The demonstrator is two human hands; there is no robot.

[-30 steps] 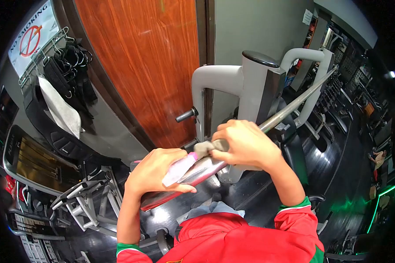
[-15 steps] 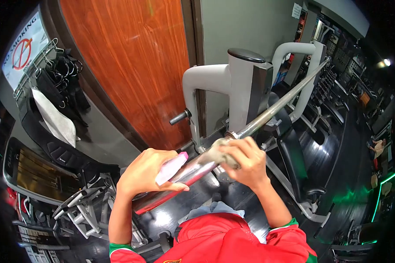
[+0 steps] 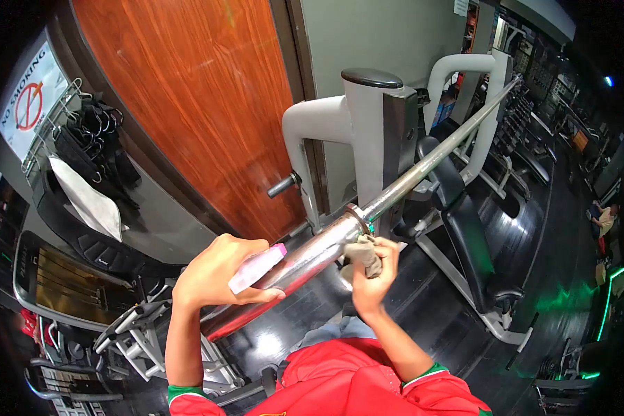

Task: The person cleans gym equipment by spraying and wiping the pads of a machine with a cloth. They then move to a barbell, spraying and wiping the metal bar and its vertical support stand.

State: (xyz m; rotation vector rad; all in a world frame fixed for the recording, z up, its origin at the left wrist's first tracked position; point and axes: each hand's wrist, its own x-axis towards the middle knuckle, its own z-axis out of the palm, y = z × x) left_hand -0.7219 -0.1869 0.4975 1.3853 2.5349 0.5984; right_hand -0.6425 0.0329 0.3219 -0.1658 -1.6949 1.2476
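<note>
A barbell (image 3: 319,251) runs from the lower left up to the far right, its thick shiny sleeve nearest me. My left hand (image 3: 204,274) is closed over the sleeve's near end, thumb stretched along the metal. Between that thumb and fingers sits a whitish block with a pink end (image 3: 258,269), resting against the sleeve. In my right hand (image 3: 373,286) is a bunched grey-beige cloth (image 3: 364,255), pinched at the sleeve's lower side, just below the collar (image 3: 357,216).
Behind the bar stands a grey rack post (image 3: 374,132) with a short peg (image 3: 282,186). A black padded bench (image 3: 468,239) is to the right. Straps hang from a wall rack (image 3: 93,132) at left, beside a wooden door (image 3: 194,90). A person (image 3: 607,218) is far right.
My right hand with the cloth has moved from the top of the sleeve down to its lower side, uncovering the collar. My left hand keeps its hold; the view has shifted slightly.
</note>
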